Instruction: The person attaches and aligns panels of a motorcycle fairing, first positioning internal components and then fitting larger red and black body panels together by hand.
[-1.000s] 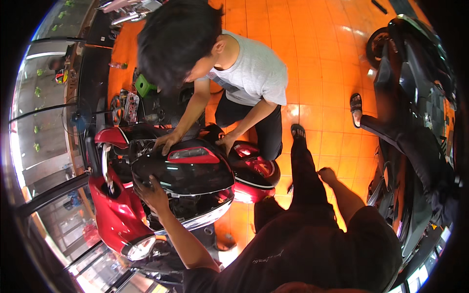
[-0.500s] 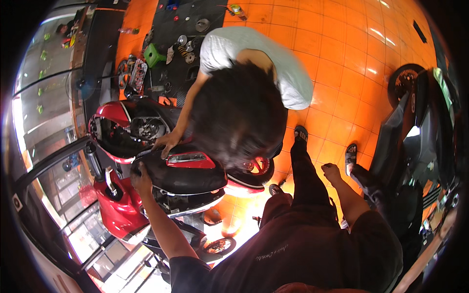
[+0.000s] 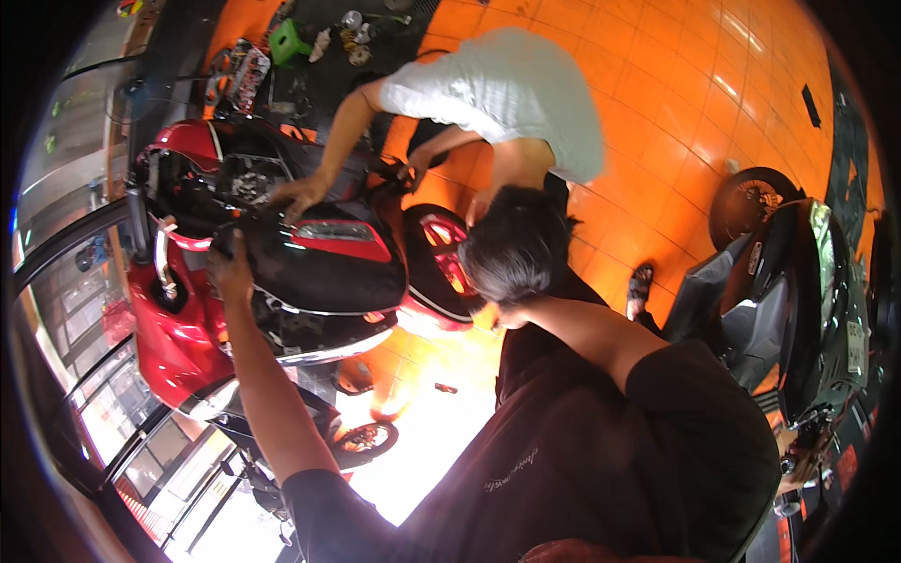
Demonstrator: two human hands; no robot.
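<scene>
A red and black scooter stands at the left, partly taken apart. Its black seat lies beside a red-and-clear tail light. My left hand grips the front edge of the seat, fingers bent over it. Close by the rear of the scooter is my right hand; a co-worker's head hides most of its fingers. One hand of the co-worker rests on the far side of the seat. The co-worker's other hand is near the tail's far side.
Across the orange tiled floor, a dark scooter stands at the right. A green stool and loose metal parts sit on a dark mat at the back. Another two-wheeler's wheel shows below the red scooter.
My right hand has come from the right to the scooter's rear. The co-worker has bent lower, head shifting right and a second hand coming into sight. My left hand stays on the seat.
</scene>
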